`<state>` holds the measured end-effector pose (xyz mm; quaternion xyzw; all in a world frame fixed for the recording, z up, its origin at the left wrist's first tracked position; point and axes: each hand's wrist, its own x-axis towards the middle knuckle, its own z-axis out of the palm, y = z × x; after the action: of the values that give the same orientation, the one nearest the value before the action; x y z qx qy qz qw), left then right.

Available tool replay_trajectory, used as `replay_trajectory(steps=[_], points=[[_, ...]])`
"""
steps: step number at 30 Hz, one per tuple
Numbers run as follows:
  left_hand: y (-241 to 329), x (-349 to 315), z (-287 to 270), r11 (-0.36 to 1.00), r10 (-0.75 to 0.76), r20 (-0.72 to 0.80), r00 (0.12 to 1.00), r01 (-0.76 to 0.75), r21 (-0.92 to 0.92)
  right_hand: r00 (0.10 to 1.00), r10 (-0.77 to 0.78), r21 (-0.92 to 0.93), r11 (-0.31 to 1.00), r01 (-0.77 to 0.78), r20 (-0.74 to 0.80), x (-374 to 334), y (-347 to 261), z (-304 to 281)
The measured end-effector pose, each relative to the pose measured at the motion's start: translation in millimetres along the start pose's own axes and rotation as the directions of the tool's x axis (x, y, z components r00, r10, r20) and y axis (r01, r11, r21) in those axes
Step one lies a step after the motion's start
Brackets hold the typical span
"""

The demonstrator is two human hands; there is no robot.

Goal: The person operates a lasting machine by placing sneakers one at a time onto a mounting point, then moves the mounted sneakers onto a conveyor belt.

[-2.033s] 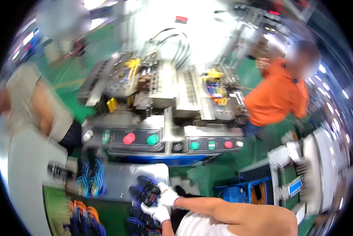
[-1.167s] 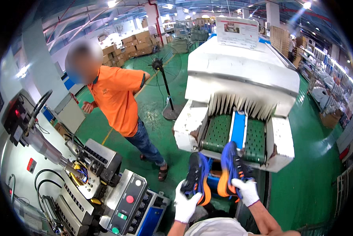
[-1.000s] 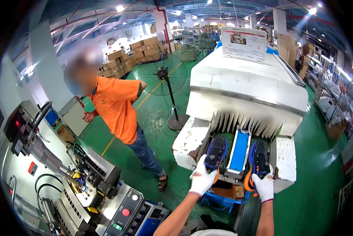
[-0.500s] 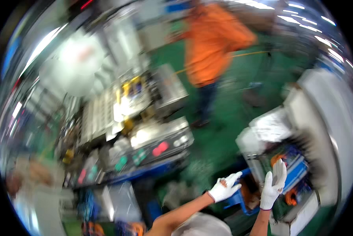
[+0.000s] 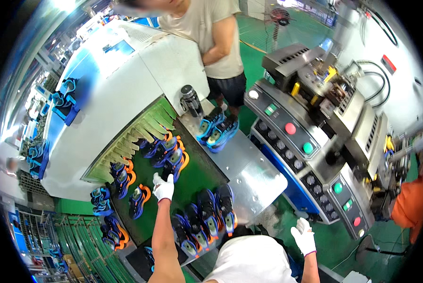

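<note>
My left hand [image 5: 163, 188], in a white glove, reaches over a green conveyor belt [image 5: 147, 211] with its fingers apart. Just past its fingertips stands a dark sneaker [image 5: 175, 162] with an orange and blue sole; I cannot tell whether they touch. Beside that hand a similar sneaker [image 5: 138, 201] lies on the belt. At the belt's near end several dark sneakers [image 5: 209, 212] stand in a row. My right hand [image 5: 304, 237], also gloved in white, hangs over the floor at the right, fingers apart and holding nothing.
More sneakers come from under a fringed curtain [image 5: 126, 137] of the white machine [image 5: 126, 80]. A blue-soled pair [image 5: 218, 129] and a black flask [image 5: 191, 100] stand on the metal ledge. At the right is a press with a button panel [image 5: 287, 127]. A co-worker [image 5: 223, 37] stands behind.
My view has swung round, so the conveyor and its sneakers are now in front of me. My hands, earlier close together by a blue bin, are now wide apart.
</note>
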<state>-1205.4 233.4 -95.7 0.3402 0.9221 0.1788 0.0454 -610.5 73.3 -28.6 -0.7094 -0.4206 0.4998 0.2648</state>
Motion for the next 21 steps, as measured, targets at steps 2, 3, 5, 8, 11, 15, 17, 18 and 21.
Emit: replay_trajectory(steps=[2, 3, 5, 8, 11, 15, 17, 18, 21], points=[[13, 38, 8, 0.99, -0.1, 0.08, 0.992, 0.107, -0.094, 0.997, 0.072, -0.015, 0.997, -0.072, 0.008, 13, -15, 14], [22, 47, 20, 0.982, -0.121, 0.103, 0.987, 0.134, -0.136, 0.994, 0.11, -0.057, 0.992, -0.11, 0.005, 18, -19, 18], [43, 70, 44, 0.981, -0.123, 0.169, 0.978, 0.146, -0.129, 0.984, 0.175, -0.119, 0.978, -0.172, 0.016, 28, -30, 31], [54, 84, 83, 0.987, -0.133, 0.086, 0.987, 0.139, -0.075, 0.977, 0.194, -0.156, 0.972, -0.178, 0.091, 41, -52, 49], [24, 75, 102, 0.952, 0.124, -0.196, 0.973, -0.172, -0.253, 0.98, 0.163, -0.152, 0.978, -0.146, 0.111, 54, -92, 72], [10, 50, 55, 0.907, 0.225, -0.005, 0.974, -0.212, -0.363, 0.906, -0.07, -0.457, 0.846, 0.275, 0.417, 93, -163, 109], [34, 15, 11, 0.908, 0.17, 0.142, 0.975, -0.099, -0.408, 0.803, -0.385, -0.285, 0.791, 0.541, 0.455, 102, -173, 136], [24, 11, 8, 0.829, 0.388, 0.003, 0.922, -0.348, -0.438, 0.771, -0.377, -0.243, 0.798, 0.552, 0.514, 102, -207, 149], [169, -86, -95, 0.601, 0.733, 0.07, 0.677, -0.596, -0.533, 0.688, -0.556, -0.307, 0.628, 0.715, 0.465, 108, -212, 169]])
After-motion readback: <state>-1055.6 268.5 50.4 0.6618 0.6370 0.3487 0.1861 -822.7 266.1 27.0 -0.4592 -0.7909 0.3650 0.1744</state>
